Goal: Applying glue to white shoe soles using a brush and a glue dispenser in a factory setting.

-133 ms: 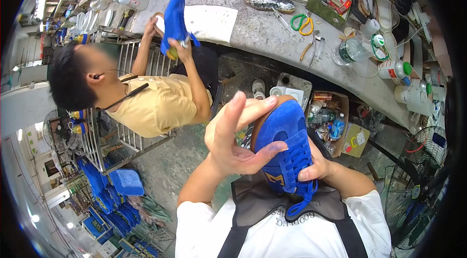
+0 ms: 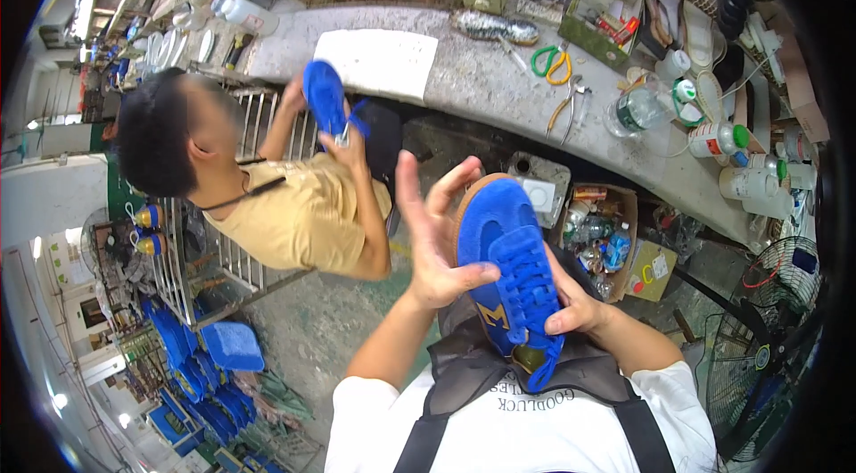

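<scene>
A blue suede lace-up shoe [image 2: 513,246] with a tan gum sole edge and a yellow side mark is held up before my chest, toe away from me. My right hand [image 2: 580,304] grips it from the right, thumb near the laces by the ankle opening. My left hand [image 2: 437,250] is at the shoe's left side, its fingers stretched and apart. Its thumb lies against the upper beside the laces, and its other fingertips are by the toe. Blue laces [image 2: 546,361] hang at the heel end, where something olive-coloured shows inside the opening.
A co-worker [image 2: 285,219] at left holds another blue shoe [image 2: 325,98]. On the workbench [image 2: 499,85] are white paper [image 2: 374,63], scissors [image 2: 551,65], pliers [image 2: 566,107] and bottles [image 2: 633,107]. A fan [image 2: 762,353] stands right; below the bench is a box of bottles [image 2: 615,250].
The shoe in my right hand has shifted slightly left and become more upright. My left hand's fingers have spread away from the toe. The co-worker's shoe has moved down.
</scene>
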`<state>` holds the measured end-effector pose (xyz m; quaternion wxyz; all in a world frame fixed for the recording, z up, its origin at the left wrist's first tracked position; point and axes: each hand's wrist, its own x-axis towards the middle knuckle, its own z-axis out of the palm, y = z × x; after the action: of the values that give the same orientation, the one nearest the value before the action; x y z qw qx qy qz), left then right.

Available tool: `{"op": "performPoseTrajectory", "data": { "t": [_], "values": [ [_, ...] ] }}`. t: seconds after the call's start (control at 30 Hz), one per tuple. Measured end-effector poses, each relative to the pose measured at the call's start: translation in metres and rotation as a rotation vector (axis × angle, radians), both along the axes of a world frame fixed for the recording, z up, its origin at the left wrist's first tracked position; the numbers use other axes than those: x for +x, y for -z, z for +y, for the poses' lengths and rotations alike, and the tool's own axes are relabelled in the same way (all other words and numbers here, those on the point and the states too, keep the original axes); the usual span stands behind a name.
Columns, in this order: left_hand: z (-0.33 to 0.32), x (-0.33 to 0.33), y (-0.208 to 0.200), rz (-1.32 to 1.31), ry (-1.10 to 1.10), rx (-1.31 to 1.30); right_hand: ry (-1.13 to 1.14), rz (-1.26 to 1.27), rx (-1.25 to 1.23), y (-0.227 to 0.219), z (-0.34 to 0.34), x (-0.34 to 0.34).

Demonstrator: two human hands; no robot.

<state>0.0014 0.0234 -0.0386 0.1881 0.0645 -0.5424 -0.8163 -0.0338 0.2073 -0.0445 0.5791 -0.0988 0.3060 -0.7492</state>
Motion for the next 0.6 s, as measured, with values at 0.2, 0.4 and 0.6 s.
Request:
{"op": "performPoseTrajectory", "data": {
  "t": [0.2, 0.4, 0.6],
  "values": [
    [-0.004, 0.016, 0.075, -0.635, 0.109, 0.748, 0.148, 0.183, 0.187, 0.04, 0.015, 0.013],
    [-0.014, -0.035, 0.097, -0.395, 0.087, 0.754, 0.34, 0.019, 0.424, 0.084, -0.013, -0.046],
    [-0.013, 0.101, 0.152, -0.828, 0.075, 0.225, 0.748, 0.578, 0.742, 0.204, -0.003, -0.161]
  ]
}}
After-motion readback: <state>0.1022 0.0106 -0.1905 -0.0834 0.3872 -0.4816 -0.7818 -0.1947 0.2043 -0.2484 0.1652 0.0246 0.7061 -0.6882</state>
